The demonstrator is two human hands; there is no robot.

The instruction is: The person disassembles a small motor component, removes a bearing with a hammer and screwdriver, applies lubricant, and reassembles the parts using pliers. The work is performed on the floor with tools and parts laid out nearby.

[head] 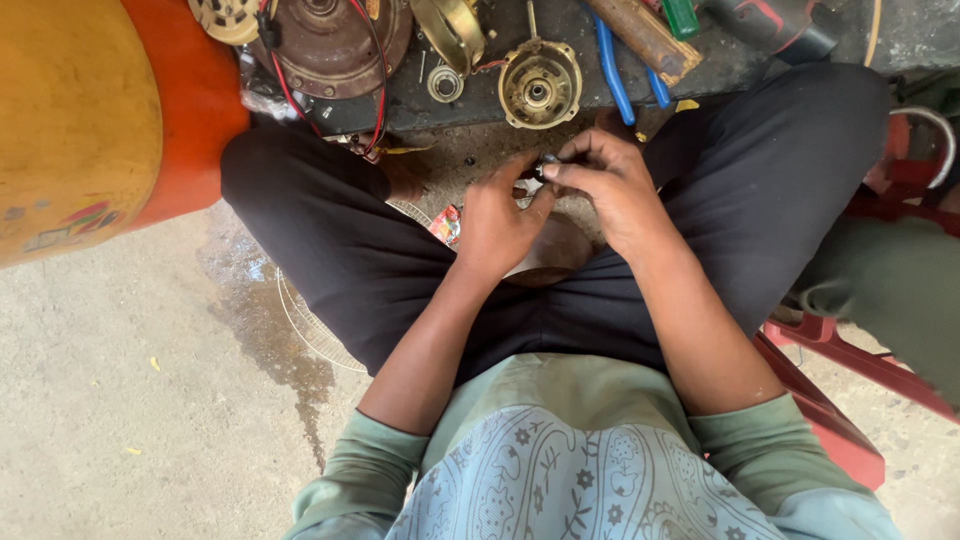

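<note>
My left hand and my right hand meet between my knees over the floor. Together they pinch a small dark metal part, the fingertips of both closed around it; most of the part is hidden. Just beyond my hands lies a round metal motor housing with a shaft sticking up. A brown motor end cover with red and black wires lies further left.
An orange and yellow cylinder lies at the left. Blue-handled pliers, a rusty wooden-handled tool and a drill lie at the top. A wire fan guard lies under my left leg. A red plastic stool is at the right.
</note>
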